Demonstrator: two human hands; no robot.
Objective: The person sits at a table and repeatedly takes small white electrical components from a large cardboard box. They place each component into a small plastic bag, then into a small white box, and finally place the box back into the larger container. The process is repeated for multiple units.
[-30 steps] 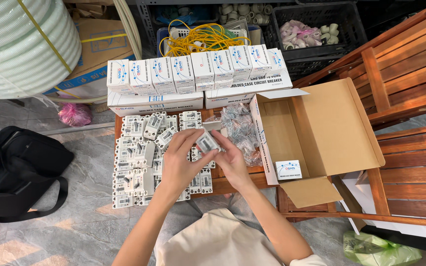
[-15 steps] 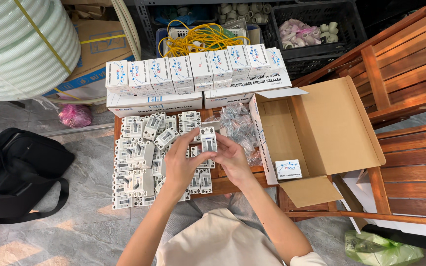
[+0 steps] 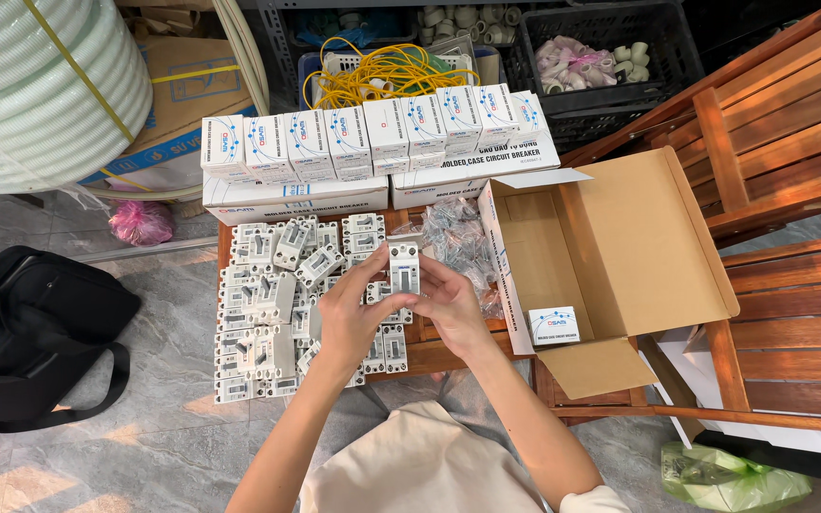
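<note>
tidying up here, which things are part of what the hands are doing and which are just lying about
In use: white plastic breaker held by left hand and right hand; loose white breakers; open cardboard box.
Lying about: black bag; yellow cable coil; pink plastic bag.

Both forearms bare; left hand [image 3: 352,313], right hand [image 3: 450,304] without gloves, rings. Short white sleeve at 5 o'clock; cream-beige garment at 6 o'clock.

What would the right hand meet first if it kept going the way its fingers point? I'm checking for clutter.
Probably the white breaker it already grips with the left hand; beyond that, the loose breakers, though depth is unclear.
</note>
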